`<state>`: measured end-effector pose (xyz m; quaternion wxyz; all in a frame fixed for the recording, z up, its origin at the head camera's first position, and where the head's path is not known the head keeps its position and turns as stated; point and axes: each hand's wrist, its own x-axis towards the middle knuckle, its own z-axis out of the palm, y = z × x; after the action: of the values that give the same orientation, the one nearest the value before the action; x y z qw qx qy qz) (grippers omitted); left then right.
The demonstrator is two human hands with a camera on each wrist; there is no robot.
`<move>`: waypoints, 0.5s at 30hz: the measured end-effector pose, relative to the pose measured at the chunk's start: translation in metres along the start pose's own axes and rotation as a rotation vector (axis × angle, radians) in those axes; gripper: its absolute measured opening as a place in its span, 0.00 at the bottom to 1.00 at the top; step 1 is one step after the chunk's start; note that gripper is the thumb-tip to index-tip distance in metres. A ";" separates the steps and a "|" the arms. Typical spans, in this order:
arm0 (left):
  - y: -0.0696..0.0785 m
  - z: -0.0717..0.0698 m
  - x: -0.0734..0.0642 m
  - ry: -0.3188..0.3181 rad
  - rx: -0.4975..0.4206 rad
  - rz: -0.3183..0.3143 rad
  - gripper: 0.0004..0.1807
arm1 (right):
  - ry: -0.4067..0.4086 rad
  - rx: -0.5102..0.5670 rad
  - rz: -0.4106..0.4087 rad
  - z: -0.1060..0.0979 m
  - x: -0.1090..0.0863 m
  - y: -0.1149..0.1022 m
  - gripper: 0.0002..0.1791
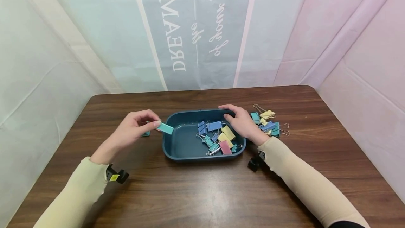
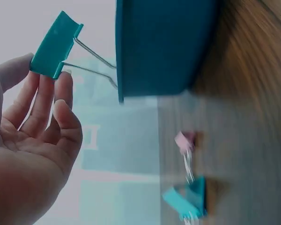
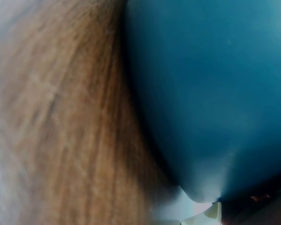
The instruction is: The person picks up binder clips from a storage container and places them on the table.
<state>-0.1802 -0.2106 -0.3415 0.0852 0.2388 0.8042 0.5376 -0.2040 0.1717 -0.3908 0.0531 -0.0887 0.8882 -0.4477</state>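
My left hand (image 1: 136, 126) pinches a teal binder clip (image 1: 165, 128) between thumb and fingers at the left rim of a dark blue plastic bin (image 1: 185, 158). In the left wrist view, the wire handles of this binder clip (image 2: 55, 47) point toward the bin's wall. My right hand (image 1: 242, 122) grips the bin's far right corner, thumb inside the rim and fingers along the far side. Inside the bin, toward the right, lie several binder clips in blue, yellow, teal and pink, such as a pink binder clip (image 1: 225, 147). The right wrist view shows mostly the bin's outer wall (image 3: 210, 93).
Right of the bin, several binder clips (image 1: 269, 126) in yellow, blue and teal lie in a pile on the brown wooden table (image 1: 202, 192). Left of it, partly behind my left hand, sit a teal binder clip (image 2: 187, 201) and a pink binder clip (image 2: 183, 142).
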 end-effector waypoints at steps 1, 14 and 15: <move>-0.003 -0.003 -0.004 0.014 -0.007 0.006 0.05 | -0.002 -0.001 0.000 0.000 0.000 0.000 0.21; -0.028 -0.023 -0.036 0.088 0.228 0.028 0.04 | -0.004 0.005 -0.001 0.000 0.000 0.001 0.21; -0.031 -0.022 -0.036 0.077 0.260 0.037 0.04 | -0.004 0.005 -0.001 0.000 0.000 0.002 0.21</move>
<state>-0.1666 -0.2559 -0.3651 0.0127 0.2417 0.8652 0.4390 -0.2047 0.1726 -0.3924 0.0550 -0.0899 0.8869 -0.4498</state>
